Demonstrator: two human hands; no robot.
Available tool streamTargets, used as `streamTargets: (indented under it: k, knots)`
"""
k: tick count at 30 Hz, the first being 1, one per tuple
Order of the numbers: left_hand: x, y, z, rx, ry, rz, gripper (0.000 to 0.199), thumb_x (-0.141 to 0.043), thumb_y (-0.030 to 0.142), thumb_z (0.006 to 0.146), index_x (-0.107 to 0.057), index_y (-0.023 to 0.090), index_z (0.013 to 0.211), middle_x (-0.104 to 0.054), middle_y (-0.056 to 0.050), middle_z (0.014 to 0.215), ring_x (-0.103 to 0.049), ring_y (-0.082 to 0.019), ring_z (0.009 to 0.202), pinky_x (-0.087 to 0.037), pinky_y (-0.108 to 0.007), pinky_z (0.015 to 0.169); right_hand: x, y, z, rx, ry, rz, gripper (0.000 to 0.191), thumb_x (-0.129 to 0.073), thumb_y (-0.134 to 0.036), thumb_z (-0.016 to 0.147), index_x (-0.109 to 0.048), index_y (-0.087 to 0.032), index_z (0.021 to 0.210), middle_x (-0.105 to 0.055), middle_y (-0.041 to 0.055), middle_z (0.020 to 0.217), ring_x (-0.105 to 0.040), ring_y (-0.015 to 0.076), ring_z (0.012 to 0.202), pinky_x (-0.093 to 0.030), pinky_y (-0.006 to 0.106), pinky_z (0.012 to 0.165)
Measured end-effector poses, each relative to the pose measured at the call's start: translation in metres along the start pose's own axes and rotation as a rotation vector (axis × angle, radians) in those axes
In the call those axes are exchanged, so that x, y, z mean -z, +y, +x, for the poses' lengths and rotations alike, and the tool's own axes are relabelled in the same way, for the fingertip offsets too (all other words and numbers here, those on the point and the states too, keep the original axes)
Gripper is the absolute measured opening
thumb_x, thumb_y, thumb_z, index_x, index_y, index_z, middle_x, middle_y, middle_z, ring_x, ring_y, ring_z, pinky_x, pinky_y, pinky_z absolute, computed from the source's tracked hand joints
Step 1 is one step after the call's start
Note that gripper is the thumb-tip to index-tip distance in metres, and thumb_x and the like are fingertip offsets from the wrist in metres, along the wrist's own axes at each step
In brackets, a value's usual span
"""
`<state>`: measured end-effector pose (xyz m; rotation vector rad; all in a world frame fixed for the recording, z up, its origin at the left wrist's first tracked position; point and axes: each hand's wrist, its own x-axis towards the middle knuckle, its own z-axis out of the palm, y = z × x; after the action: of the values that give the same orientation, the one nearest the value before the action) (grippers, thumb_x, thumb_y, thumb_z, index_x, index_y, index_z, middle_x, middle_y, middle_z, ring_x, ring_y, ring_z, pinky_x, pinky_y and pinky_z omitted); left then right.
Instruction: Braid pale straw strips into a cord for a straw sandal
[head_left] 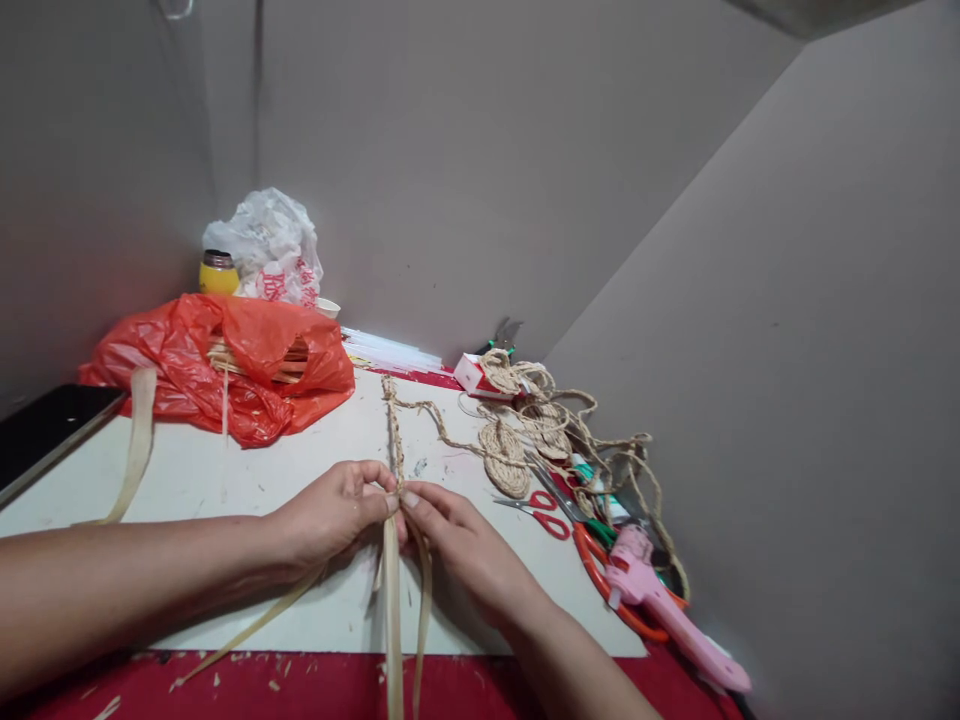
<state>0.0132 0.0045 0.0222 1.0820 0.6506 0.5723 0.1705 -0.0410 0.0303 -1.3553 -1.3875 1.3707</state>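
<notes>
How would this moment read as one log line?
left hand: pinching braided strand; right hand: pinching same strand; loose strips: trailing toward wearer; small scissors: on white board, right of hands

My left grip [326, 512] and right grip [455, 532] hide where two pale strips [392, 620] meet the braid [395, 435]; the near edge crops both. The phone [56, 428] (dark-faced) is cut off at left; the red bag [169, 345] partly covers a bundle [221, 355].

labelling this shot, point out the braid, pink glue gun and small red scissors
Braid [395, 430]: head view, middle of its plaited length.
Pink glue gun [661, 602]: head view, upper handle.
Small red scissors [536, 513]: head view, handles near blades.
</notes>
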Motion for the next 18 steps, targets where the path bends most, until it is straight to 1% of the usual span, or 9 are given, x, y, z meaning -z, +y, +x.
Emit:
streamTargets:
  k: [2,3,4,6,8,11,14,16,18]
  knots:
    - [0.002,-0.001,0.001,-0.015,-0.022,0.011,0.028,-0.061,0.034,0.074,-0.044,0.018,0.089,-0.062,0.000,0.058,-0.032,-0.003,0.034,-0.018,-0.018,0.039,-0.002,0.002,0.002,-0.099,-0.134,0.103,0.038,-0.046,-0.051,0.087,-0.051,-0.017,0.071,-0.044,-0.0058,0.054,-0.034,0.0063,0.042,-0.031,0.019,0.044]
    - [0.002,-0.003,0.002,-0.019,-0.025,0.012,0.028,-0.061,0.033,0.074,-0.043,0.018,0.090,-0.062,0.001,0.058,-0.035,-0.003,0.035,-0.021,-0.018,0.040,-0.002,0.002,0.003,-0.141,-0.169,0.117,0.040,-0.045,-0.053,0.086,-0.050,-0.017,0.070,-0.037,-0.0077,0.051,-0.025,0.0054,0.039,-0.024,0.019,0.039]
    - [0.003,-0.004,0.003,-0.024,-0.029,0.010,0.028,-0.061,0.031,0.074,-0.042,0.019,0.090,-0.062,0.001,0.058,-0.040,-0.005,0.038,-0.025,-0.017,0.043,-0.001,0.002,0.003,-0.170,-0.187,0.110,0.041,-0.046,-0.055,0.085,-0.050,-0.017,0.069,-0.033,-0.0086,0.049,-0.021,0.0050,0.039,-0.018,0.019,0.037]
    - [0.005,-0.007,0.004,-0.045,-0.046,0.029,0.026,-0.060,0.029,0.075,-0.040,0.020,0.089,-0.063,0.000,0.061,-0.053,-0.010,0.049,-0.035,-0.019,0.050,0.002,0.001,0.005,-0.181,-0.205,0.059,0.044,-0.049,-0.057,0.083,-0.051,-0.016,0.067,-0.032,-0.0085,0.048,-0.019,0.0047,0.040,-0.014,0.019,0.037]
    - [0.007,-0.009,0.005,-0.061,-0.068,0.119,0.021,-0.057,0.029,0.077,-0.040,0.020,0.086,-0.064,-0.001,0.064,-0.059,-0.014,0.059,-0.039,-0.022,0.056,0.005,0.001,0.006,-0.180,-0.232,0.039,0.045,-0.051,-0.056,0.082,-0.052,-0.015,0.064,-0.033,-0.0079,0.047,-0.021,0.0043,0.039,-0.013,0.019,0.036]
    - [0.010,-0.010,0.006,-0.095,-0.054,0.307,0.013,-0.051,0.029,0.080,-0.044,0.019,0.084,-0.065,-0.001,0.066,-0.059,-0.014,0.061,-0.039,-0.022,0.056,0.004,0.004,0.008,-0.245,-0.248,0.165,0.040,-0.055,-0.050,0.081,-0.051,-0.016,0.063,-0.031,-0.0093,0.043,-0.017,0.0039,0.036,-0.009,0.019,0.034]
    - [0.011,-0.006,0.005,-0.152,0.008,0.428,0.008,-0.050,0.025,0.078,-0.049,0.018,0.081,-0.064,-0.001,0.067,-0.056,-0.012,0.061,-0.038,-0.022,0.056,0.001,0.007,0.007,-0.334,-0.225,0.379,0.037,-0.057,-0.046,0.081,-0.045,-0.017,0.060,-0.027,-0.0109,0.041,-0.010,0.0031,0.035,-0.005,0.019,0.033]
    - [0.011,-0.003,0.004,-0.194,0.048,0.487,0.004,-0.052,0.021,0.075,-0.053,0.017,0.076,-0.063,0.000,0.067,-0.054,-0.012,0.064,-0.040,-0.022,0.060,-0.002,0.009,0.005,-0.342,-0.214,0.485,0.036,-0.058,-0.043,0.081,-0.047,-0.016,0.060,-0.024,-0.0117,0.040,-0.007,0.0026,0.035,-0.004,0.018,0.034]
    - [0.010,0.000,0.004,-0.212,0.053,0.501,0.005,-0.051,0.018,0.074,-0.055,0.016,0.073,-0.062,0.000,0.064,-0.052,-0.011,0.064,-0.040,-0.022,0.063,-0.004,0.010,0.003,-0.336,-0.193,0.549,0.032,-0.059,-0.041,0.080,-0.054,-0.013,0.065,-0.023,-0.0123,0.040,-0.007,0.0022,0.035,-0.004,0.017,0.034]
